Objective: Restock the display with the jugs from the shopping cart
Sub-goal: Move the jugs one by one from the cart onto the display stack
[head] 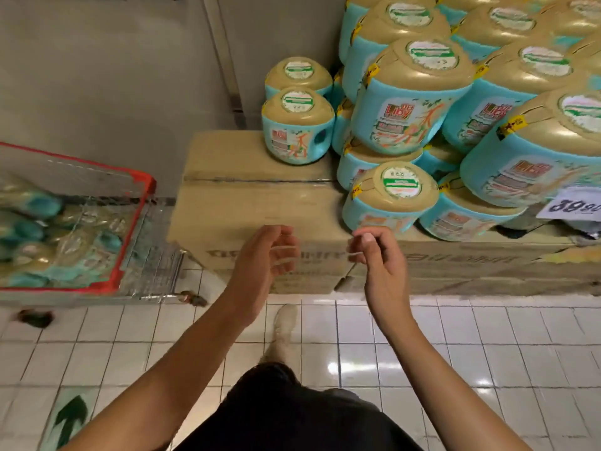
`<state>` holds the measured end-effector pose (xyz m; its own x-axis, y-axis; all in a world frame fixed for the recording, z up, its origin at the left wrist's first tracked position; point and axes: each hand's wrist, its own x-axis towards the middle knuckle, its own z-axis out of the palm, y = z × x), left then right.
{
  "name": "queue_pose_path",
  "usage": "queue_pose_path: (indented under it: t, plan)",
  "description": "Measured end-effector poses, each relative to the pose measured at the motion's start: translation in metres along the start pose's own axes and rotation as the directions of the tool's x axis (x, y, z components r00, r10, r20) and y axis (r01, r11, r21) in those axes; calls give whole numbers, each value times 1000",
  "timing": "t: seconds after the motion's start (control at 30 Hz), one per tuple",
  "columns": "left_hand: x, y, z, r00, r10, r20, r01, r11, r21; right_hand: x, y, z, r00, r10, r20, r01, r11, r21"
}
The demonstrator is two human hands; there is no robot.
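Note:
Blue jugs with tan tops stand stacked on cardboard boxes (247, 203) that form the display. The nearest front jug (390, 198) sits at the box edge, and a pair of jugs (297, 125) stands further back on the left. More jugs (48, 236) lie in the red-rimmed wire shopping cart (130, 236) at the left. My left hand (266, 255) hovers in front of the box with loosely curled fingers and holds nothing. My right hand (377, 258) hangs just below the front jug, fingers loosely curled, also holding nothing.
A tall stack of jugs (422, 92) fills the upper right, with a price card (572, 203) in front of it. A grey wall stands behind the boxes. White floor tiles (422, 336) lie underfoot, with a green arrow (70, 418) at the lower left. My shoe (286, 323) touches the box base.

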<state>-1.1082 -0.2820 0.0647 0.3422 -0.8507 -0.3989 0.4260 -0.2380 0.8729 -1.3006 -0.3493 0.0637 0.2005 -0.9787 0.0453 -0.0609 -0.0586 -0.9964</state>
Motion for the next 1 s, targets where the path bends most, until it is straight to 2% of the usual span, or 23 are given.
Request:
queue_pose_path:
  t: [0.13,0.23,0.37,0.53,0.8,0.9,1.0]
  plan:
    - [-84,-28,-34,998,12,-58,-13,1000,-7,-57,9,12,974,75,215,-75,997,-7]
    - [-142,-51,-71,985,16,-170,-23,999,-41,-98,15,32,921,105,376,-108,994,-14]
    - [-213,-69,-128,936,7,-352,-40,995,-87,-150,17,79,808,165,566,-153,986,-70]
    - [-297,-82,-205,834,21,-551,-100,988,-114,-209,9,163,643,170,747,-163,983,-84]
    - [-417,-89,-358,633,-8,-774,-211,960,-182,-303,-6,335,356,152,922,-59,988,-140]
    - [-441,-90,-411,598,-46,-800,-214,953,-216,-331,-10,393,288,168,943,-65,986,-156]
    - [-448,-85,-456,583,-58,-810,-217,950,-225,-347,-12,436,259,191,947,-66,981,-180]
